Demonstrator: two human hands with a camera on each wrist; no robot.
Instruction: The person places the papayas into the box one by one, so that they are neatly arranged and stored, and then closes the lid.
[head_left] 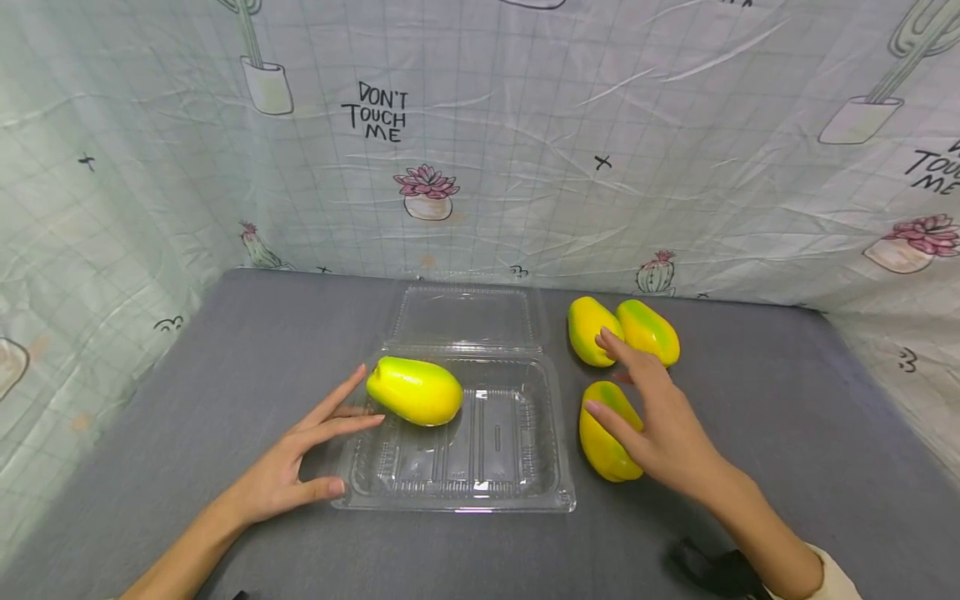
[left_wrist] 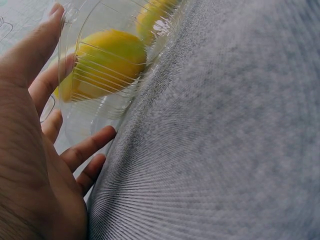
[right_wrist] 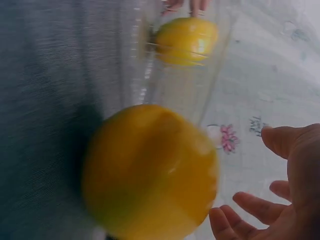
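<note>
A yellow-green mango-like fruit (head_left: 417, 392) lies in the left part of a clear plastic container (head_left: 517, 500), whose lid (head_left: 465, 317) is folded back. At the container's left edge the left hand (head_left: 281, 467) spreads its fingers, thumb at the near left corner; the left wrist view shows the fingers beside the clear wall. Above a second fruit (head_left: 603, 450), right of the container, hovers the right hand (head_left: 667, 425) with spread fingers. In the right wrist view this fruit (right_wrist: 150, 172) looms large beside the right hand (right_wrist: 280, 195), not gripped.
Two more fruits, one on the left (head_left: 590, 329) and one on the right (head_left: 656, 333), lie side by side behind the right hand. A patterned curtain (head_left: 510, 167) hangs behind the grey table (head_left: 262, 333). Something dark (head_left: 712, 571) is near the right forearm.
</note>
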